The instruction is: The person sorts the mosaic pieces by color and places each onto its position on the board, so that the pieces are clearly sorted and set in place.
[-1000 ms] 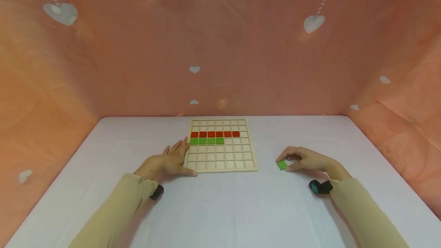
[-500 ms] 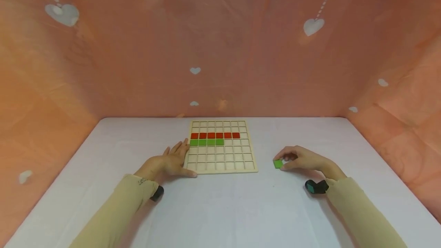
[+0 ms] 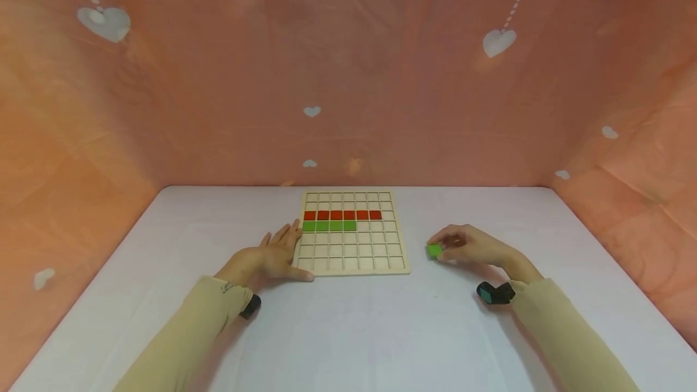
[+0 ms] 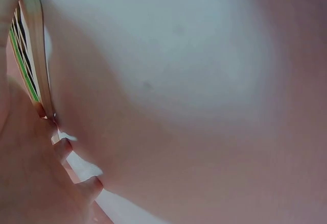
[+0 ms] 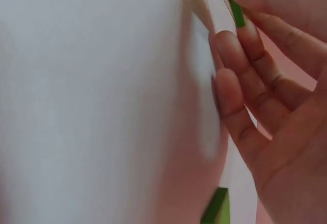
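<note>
A pale wooden grid board (image 3: 348, 264) lies on the table, with a row of red square tiles (image 3: 336, 215) and, just in front, a shorter row of green square tiles (image 3: 329, 226). My left hand (image 3: 272, 259) rests with fingers spread along the board's left edge, its thumb at the near left corner; the left wrist view (image 4: 30, 183) shows the palm beside the board's side. Right of the board, my right hand (image 3: 474, 245) pinches a green square tile (image 3: 434, 251) between thumb and fingers. In the right wrist view, that tile (image 5: 236, 13) shows between the fingertips.
Another green piece (image 5: 217, 207) appears at the bottom of the right wrist view. The table (image 3: 348, 337) is white-covered, and an orange-pink cloth (image 3: 348, 77) with white hearts rises behind it and at both sides. Small dark devices (image 3: 494, 293) sit at both wrists.
My right hand has moved left and slightly farther from me, toward the board, carrying the green tile, which has turned a little. My left hand stays at the board's edge.
</note>
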The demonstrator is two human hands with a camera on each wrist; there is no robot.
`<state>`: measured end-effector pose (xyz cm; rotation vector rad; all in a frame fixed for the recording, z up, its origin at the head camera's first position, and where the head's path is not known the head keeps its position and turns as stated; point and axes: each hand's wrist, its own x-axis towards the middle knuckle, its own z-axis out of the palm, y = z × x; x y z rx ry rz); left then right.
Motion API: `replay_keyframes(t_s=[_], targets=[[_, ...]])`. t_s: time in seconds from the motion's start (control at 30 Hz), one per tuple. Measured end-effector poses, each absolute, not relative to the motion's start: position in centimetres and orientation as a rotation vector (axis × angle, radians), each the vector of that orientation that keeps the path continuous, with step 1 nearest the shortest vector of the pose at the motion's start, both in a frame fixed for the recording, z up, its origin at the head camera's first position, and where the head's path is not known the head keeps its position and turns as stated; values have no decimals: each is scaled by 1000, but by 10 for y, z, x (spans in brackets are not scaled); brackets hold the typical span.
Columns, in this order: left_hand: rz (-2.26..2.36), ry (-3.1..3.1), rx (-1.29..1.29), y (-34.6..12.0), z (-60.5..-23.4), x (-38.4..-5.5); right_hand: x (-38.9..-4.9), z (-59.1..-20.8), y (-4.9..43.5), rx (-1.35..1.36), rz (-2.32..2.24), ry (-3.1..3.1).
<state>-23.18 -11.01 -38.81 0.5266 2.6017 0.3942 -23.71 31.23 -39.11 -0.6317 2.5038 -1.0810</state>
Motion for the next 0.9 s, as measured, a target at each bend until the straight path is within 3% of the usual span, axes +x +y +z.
replay_keyframes(t_s=[0.3, 0.9], targets=[[402, 2603, 515, -108, -387, -230, -243, -397, 303, -664, -1197, 2471], [399, 2598, 509, -109, -388, -230, -250, -398, 276, -461, -1292, 2518]])
